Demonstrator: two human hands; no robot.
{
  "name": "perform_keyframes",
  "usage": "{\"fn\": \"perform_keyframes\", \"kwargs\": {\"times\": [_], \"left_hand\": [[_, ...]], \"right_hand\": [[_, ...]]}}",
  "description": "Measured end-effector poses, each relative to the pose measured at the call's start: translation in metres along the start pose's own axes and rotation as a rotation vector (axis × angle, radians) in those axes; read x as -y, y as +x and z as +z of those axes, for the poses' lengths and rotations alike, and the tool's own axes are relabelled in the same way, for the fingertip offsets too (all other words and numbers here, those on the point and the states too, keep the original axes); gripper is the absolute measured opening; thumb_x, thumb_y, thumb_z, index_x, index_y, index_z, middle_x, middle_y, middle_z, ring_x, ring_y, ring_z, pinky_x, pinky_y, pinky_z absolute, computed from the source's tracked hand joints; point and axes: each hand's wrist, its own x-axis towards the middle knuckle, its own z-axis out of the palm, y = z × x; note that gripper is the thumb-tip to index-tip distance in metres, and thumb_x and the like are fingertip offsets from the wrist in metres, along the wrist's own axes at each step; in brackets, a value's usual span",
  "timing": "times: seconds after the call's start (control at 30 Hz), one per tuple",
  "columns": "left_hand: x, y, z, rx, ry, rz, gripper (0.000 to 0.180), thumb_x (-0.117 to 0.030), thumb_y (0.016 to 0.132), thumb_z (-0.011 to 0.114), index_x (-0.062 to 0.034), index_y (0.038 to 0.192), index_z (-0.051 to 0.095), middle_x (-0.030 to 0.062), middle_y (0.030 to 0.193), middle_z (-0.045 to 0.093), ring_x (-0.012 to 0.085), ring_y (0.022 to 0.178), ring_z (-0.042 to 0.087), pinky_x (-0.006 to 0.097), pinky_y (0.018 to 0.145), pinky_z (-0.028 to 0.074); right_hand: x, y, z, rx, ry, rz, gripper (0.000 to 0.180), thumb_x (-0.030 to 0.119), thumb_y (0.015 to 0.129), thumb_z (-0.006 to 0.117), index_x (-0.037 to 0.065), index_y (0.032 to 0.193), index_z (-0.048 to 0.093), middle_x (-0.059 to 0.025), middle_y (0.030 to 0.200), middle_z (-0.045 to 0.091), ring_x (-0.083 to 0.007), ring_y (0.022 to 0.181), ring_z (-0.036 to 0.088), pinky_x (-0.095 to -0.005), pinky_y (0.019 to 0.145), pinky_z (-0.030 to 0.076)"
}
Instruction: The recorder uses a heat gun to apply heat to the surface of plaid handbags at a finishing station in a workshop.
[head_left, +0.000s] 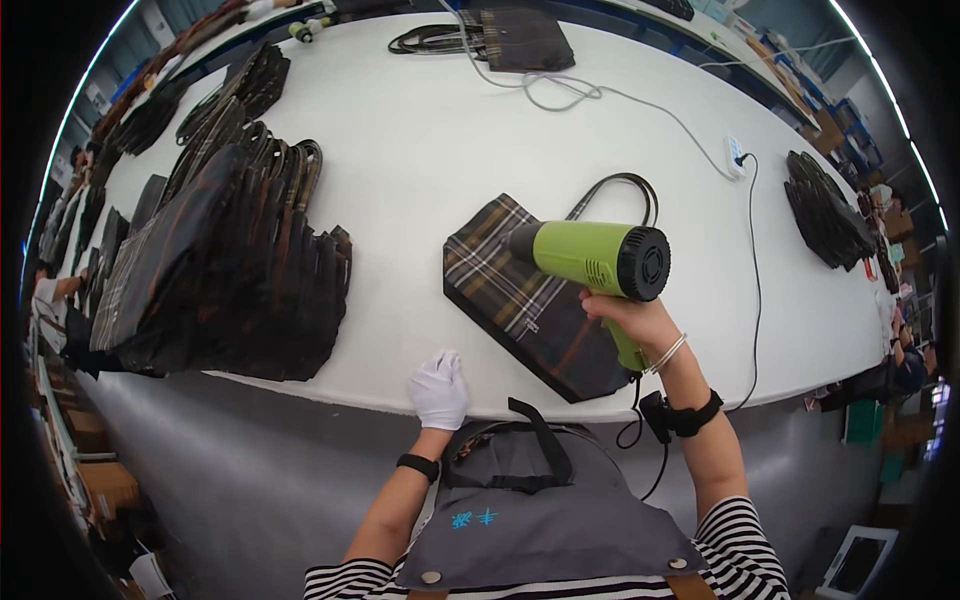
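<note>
My right hand point(636, 322) grips the handle of a green heat gun point(585, 252) with a black vented back end. Its dark nozzle points left over a plaid tote bag point(505, 265), which lies flat on the white table point(395, 230). The bag is dark brown with yellow and white stripes, and its looped handle point(630, 182) stretches out at the far side. My left hand point(438, 391), in a white glove, rests at the table's near edge, left of the bag and apart from it. Its fingers look curled together; anything between them is hidden.
At the left stands a big pile of dark plaid bags point(230, 270). More folded bags point(525, 40) lie at the far edge, and another stack point(828, 210) at the right. A power strip point(735, 158) with a grey cord and the gun's black cable point(757, 290) cross the right side.
</note>
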Motion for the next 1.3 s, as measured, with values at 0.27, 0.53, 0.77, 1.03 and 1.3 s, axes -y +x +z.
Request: {"fn": "perform_keyframes", "kwargs": {"times": [0.27,0.53,0.77,1.03,1.3], "left_hand": [[0.004,-0.003,0.01,-0.111,-0.046,0.076,0.013,-0.01,0.083,0.056,-0.0009,0.089,0.063,0.0134,0.089,0.063,0.0321,0.075,0.06,0.04,0.067,0.048],[-0.002,-0.003,0.011,-0.088,-0.024,0.108,0.015,-0.011,0.084,0.055,0.0005,0.09,0.063,0.0156,0.092,0.062,0.0321,0.079,0.059,0.039,0.071,0.047],[-0.017,-0.005,0.031,-0.107,-0.1,-0.221,0.022,-0.016,0.087,0.057,0.0038,0.094,0.063,0.0182,0.097,0.063,0.0326,0.088,0.06,0.039,0.081,0.046],[-0.114,-0.006,0.075,-0.253,-0.616,-0.49,0.051,-0.028,0.092,0.053,0.0095,0.125,0.041,0.0234,0.125,0.049,0.0292,0.117,0.048,0.036,0.099,0.037],[-0.155,-0.027,0.085,-0.273,-0.119,-0.367,0.058,-0.032,0.088,0.056,0.0072,0.128,0.04,0.0302,0.12,0.05,0.0424,0.111,0.049,0.044,0.096,0.036]], "right_hand": [[-0.021,-0.1,-0.054,-0.231,0.005,0.156,0.028,0.004,0.074,0.07,0.002,0.1,0.062,-0.0054,0.089,0.064,-0.0125,0.08,0.06,-0.027,0.068,0.049],[-0.04,-0.201,-0.087,-0.27,0.021,0.266,0.035,-0.003,0.07,0.073,0.003,0.103,0.062,-0.0049,0.09,0.065,-0.0127,0.08,0.06,-0.0271,0.067,0.05],[-0.059,-0.229,-0.15,-0.534,0.008,0.219,0.024,0.001,0.072,0.068,0.003,0.095,0.063,-0.0041,0.083,0.064,-0.0123,0.071,0.059,-0.0255,0.059,0.047],[-0.073,-0.216,-0.206,-0.352,0.191,0.203,0.033,0.002,0.071,0.068,0.002,0.103,0.061,-0.0074,0.087,0.063,-0.0145,0.074,0.062,-0.029,0.063,0.051],[-0.117,-0.197,-0.321,-0.425,0.606,-0.174,0.033,0.016,0.079,0.06,-0.002,0.106,0.056,-0.011,0.084,0.059,-0.0207,0.078,0.059,-0.033,0.06,0.051]]}}
